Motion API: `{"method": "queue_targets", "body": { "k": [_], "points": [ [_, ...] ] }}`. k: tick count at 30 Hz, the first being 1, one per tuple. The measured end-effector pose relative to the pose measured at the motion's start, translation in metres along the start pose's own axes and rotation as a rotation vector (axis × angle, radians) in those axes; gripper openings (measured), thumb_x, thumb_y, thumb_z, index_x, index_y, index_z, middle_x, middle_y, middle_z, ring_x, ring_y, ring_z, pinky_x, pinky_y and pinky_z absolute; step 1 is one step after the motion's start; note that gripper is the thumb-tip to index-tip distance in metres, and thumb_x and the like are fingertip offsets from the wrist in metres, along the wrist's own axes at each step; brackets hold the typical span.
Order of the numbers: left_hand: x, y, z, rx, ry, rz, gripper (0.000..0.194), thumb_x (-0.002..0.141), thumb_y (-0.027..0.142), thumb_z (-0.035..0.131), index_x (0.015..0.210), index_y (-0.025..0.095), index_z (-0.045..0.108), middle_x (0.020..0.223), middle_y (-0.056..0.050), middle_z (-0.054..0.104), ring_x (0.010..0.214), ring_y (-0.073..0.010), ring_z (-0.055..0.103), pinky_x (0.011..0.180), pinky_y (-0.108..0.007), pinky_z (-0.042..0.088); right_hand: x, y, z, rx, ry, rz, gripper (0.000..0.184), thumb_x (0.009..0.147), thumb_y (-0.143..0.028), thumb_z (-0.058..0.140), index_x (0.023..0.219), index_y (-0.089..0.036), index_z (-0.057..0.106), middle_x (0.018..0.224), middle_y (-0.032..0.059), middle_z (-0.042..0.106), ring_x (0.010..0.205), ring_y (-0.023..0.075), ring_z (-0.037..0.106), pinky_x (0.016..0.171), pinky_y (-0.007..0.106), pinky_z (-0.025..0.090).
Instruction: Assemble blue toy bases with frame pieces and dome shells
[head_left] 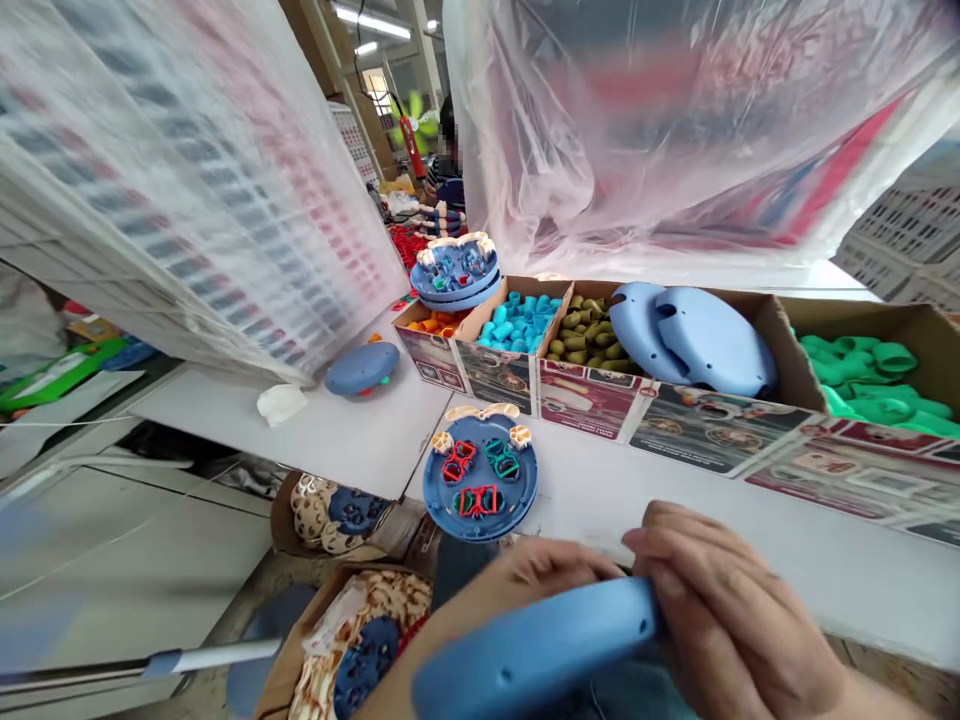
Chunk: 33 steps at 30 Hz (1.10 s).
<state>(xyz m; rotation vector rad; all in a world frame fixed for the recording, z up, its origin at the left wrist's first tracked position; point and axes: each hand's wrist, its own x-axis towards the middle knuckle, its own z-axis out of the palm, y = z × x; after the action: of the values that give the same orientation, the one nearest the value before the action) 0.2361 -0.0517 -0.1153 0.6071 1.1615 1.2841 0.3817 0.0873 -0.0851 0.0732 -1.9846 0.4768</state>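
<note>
Close to me, a rounded blue plastic shell [532,650] with small holes in its rim is held tilted above my lap. My left hand [536,575] grips it from behind, its fingers partly hidden by the shell. At the right end my right hand [724,600] holds the edge, fingers bent together; the fingertips are partly out of sight. Beyond them, a round blue plastic base [442,500] rests at the table's front edge. Red and green frame-like pieces [480,500] sit in it, and cream parts [482,411] lie along its far rim.
A row of cardboard boxes [577,400] holds turquoise caps [517,322], olive pieces [589,330], blue shells [716,340] and green parts [862,375]. Stacked blue bases [455,270] stand behind. Another blue shell [362,368] lies left. Boxes of cream parts [405,600] are below.
</note>
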Motion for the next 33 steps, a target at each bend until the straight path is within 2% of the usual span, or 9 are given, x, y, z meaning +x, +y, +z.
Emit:
{"method": "queue_targets", "body": {
  "k": [4,8,12,16,19,22,24,28,33],
  "points": [
    [-0.028,-0.015,-0.02,-0.312,0.046,0.246,0.073,0.081,0.075,0.066,0.123,0.016,0.076,0.125,-0.014,0.074,0.12,-0.0336,0.067,0.107,-0.043,0.047,-0.017,0.025,0.001,-0.156,0.082,0.073,0.029,0.093,-0.001,0.054,0.116,-0.012,0.068,0.094,0.0066,0.076,0.081,0.0185,0.074,0.079,0.029,0.062],
    [-0.042,-0.032,-0.029,-0.207,0.3,0.328,0.035,0.075,0.032,0.088,0.107,0.022,0.077,0.091,-0.007,0.078,0.087,-0.0215,0.074,0.083,-0.029,0.055,-0.031,0.041,0.012,-0.196,0.234,0.218,0.044,0.092,-0.001,0.06,0.132,-0.018,0.067,0.092,0.004,0.073,0.077,0.0204,0.069,0.078,0.038,0.059],
    [-0.036,-0.013,-0.045,-0.245,0.712,0.515,0.037,0.069,0.043,0.091,0.099,0.026,0.077,0.079,-0.002,0.075,0.064,-0.015,0.067,0.061,-0.023,0.054,-0.03,0.041,0.036,0.13,0.09,0.12,0.036,0.098,-0.009,0.052,0.132,-0.015,0.062,0.085,0.0033,0.069,0.069,0.0177,0.061,0.064,0.036,0.047],
    [-0.03,0.016,-0.069,-0.072,0.889,0.408,0.039,0.076,0.048,0.085,0.106,0.024,0.079,0.1,-0.008,0.079,0.088,-0.0241,0.073,0.075,-0.028,0.06,-0.046,0.035,0.064,0.328,-0.006,0.206,0.037,0.102,-0.016,0.045,0.138,-0.016,0.052,0.082,0.0027,0.063,0.082,0.0195,0.061,0.072,0.036,0.044],
    [-0.031,0.02,-0.073,0.077,0.871,0.292,0.045,0.081,0.045,0.081,0.121,0.023,0.077,0.121,-0.01,0.076,0.115,-0.0282,0.069,0.091,-0.027,0.058,-0.067,0.033,0.079,0.436,-0.01,0.299,0.043,0.102,-0.022,0.048,0.145,-0.019,0.049,0.082,0.003,0.058,0.086,0.0214,0.058,0.074,0.036,0.045],
    [-0.03,0.02,-0.071,0.035,0.805,0.231,0.068,0.071,0.038,0.088,0.135,0.027,0.068,0.132,-0.009,0.071,0.116,-0.0297,0.068,0.088,-0.028,0.059,-0.076,0.034,0.086,0.485,0.039,0.344,0.046,0.102,-0.025,0.046,0.148,-0.019,0.048,0.083,0.0034,0.054,0.081,0.0205,0.054,0.068,0.034,0.046],
    [-0.028,0.023,-0.073,-0.038,0.799,0.238,0.073,0.061,0.034,0.093,0.13,0.028,0.07,0.119,-0.009,0.075,0.096,-0.029,0.073,0.075,-0.031,0.062,-0.072,0.038,0.084,0.448,0.026,0.358,0.048,0.102,-0.023,0.047,0.149,-0.019,0.046,0.089,0.0055,0.058,0.08,0.0199,0.054,0.067,0.034,0.047],
    [-0.028,0.042,-0.086,0.072,0.81,0.213,0.043,0.056,0.033,0.093,0.095,0.021,0.078,0.079,-0.004,0.073,0.061,-0.02,0.067,0.053,-0.026,0.057,-0.058,0.05,0.072,0.407,-0.035,0.324,0.058,0.097,-0.012,0.05,0.154,-0.02,0.04,0.095,0.0063,0.071,0.094,0.0235,0.062,0.081,0.041,0.048],
    [-0.039,0.066,-0.072,0.537,0.35,0.065,0.033,0.06,0.018,0.088,0.091,0.028,0.084,0.084,-0.006,0.077,0.081,-0.026,0.072,0.07,-0.025,0.059,-0.042,0.047,0.064,0.425,-0.085,0.23,0.044,0.101,-0.023,0.05,0.145,-0.015,0.047,0.098,0.0071,0.072,0.095,0.0216,0.066,0.084,0.038,0.051]
  ]
}}
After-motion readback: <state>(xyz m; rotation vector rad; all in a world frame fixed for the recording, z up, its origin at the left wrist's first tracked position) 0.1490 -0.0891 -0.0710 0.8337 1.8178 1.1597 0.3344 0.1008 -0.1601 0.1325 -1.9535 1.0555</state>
